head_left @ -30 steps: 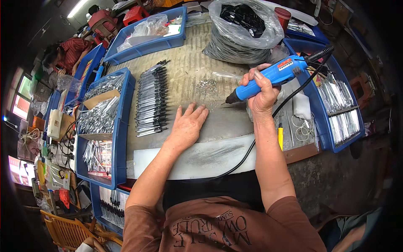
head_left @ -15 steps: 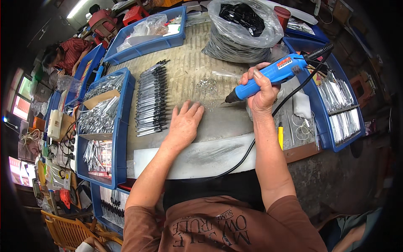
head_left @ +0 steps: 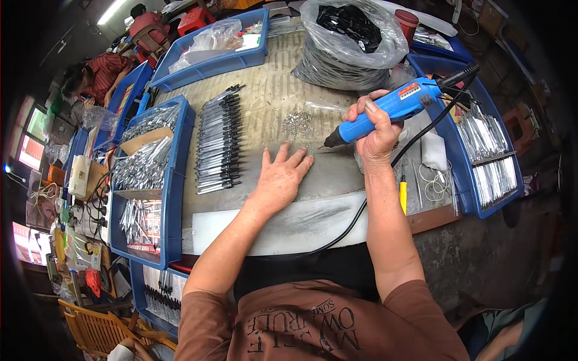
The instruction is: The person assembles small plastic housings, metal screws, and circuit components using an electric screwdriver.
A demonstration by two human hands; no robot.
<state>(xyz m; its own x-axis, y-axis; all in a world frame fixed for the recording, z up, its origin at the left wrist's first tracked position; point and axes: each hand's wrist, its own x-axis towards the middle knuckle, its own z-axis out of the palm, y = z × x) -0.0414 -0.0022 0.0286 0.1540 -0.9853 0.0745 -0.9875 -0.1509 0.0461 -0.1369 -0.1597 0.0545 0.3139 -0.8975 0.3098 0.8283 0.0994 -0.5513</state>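
A blue electric screwdriver (head_left: 394,107) lies in my right hand (head_left: 377,129), whose fingers wrap around its body. Its dark tip points left, low over the table. My left hand (head_left: 281,177) rests palm down with its fingers spread, just below a scatter of small metal screws (head_left: 298,124). Left of that hand is a tidy row of metal-and-black slender parts (head_left: 218,141), laid side by side. Whether anything lies beneath the left palm is hidden.
Blue bins of metal parts stand at left (head_left: 174,198) and right (head_left: 490,207). A clear bag (head_left: 328,66) of black parts and a blue tray (head_left: 211,63) are at the back. A white strip (head_left: 271,225) lines the front edge; a yellow-handled tool (head_left: 403,195) lies nearby. The screwdriver's black cord (head_left: 352,222) crosses the strip.
My left hand has slid to the right, closer to the screwdriver's tip, and its fingers have spread wider. My right hand and the screwdriver have stayed almost in place.
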